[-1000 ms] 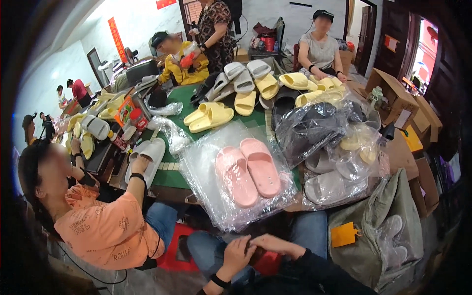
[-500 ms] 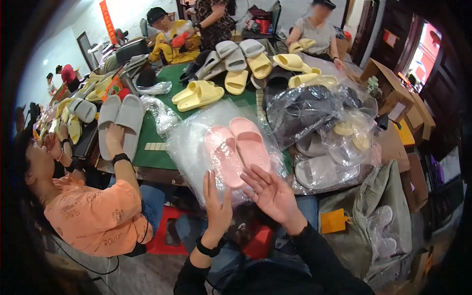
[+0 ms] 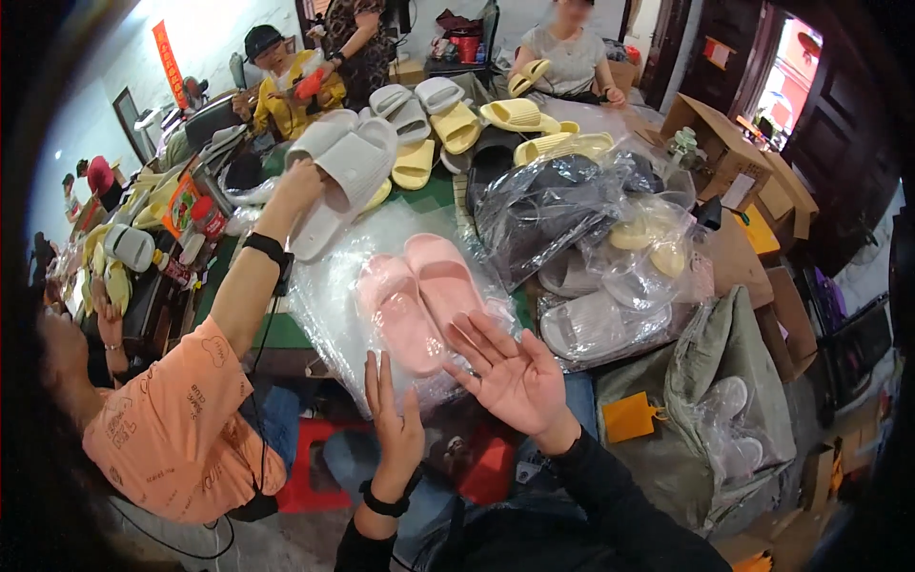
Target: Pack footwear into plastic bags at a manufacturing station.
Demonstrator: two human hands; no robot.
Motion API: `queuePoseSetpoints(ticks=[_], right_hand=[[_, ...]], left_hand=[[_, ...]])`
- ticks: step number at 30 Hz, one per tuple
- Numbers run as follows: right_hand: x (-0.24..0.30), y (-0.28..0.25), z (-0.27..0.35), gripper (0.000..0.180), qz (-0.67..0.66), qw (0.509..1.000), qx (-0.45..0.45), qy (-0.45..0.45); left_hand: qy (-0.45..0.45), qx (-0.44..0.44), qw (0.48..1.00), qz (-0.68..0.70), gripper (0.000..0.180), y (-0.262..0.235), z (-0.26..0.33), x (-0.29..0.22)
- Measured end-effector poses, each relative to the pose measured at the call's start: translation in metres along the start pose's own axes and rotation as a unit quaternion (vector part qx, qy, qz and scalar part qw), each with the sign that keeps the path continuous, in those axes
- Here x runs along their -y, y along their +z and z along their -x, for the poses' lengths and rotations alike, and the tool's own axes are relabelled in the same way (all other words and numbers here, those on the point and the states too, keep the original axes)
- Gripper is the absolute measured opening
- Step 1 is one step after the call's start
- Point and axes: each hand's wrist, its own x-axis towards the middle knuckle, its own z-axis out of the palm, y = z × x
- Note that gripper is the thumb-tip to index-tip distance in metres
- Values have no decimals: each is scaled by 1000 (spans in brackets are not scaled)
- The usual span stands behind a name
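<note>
On clear bags [image 3: 329,286], pink slippers [image 3: 402,319] lie side by side, glossy and rounded; your hands [image 3: 515,387] are apart and spread near them.

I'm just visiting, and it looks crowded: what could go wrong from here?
The pink slippers lie on or in clear plastic bags that seem to reach past the near edge of the table; they might slide off. The open right hand could nudge them. The co-worker's hand with grey slippers might catch the bags.
</note>
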Motion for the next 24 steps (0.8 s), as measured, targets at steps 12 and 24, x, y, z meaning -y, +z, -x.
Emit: queuePoseSetpoints(ticks=[12,24], right_hand=[[116,74,43,56,248,932,11,-264],[196,93,5,54,278,897,3,-345]], left_hand=[[-6,65,997,-43,52,30,-23,18],[-17,82,990,-111,48,41,-33,65]])
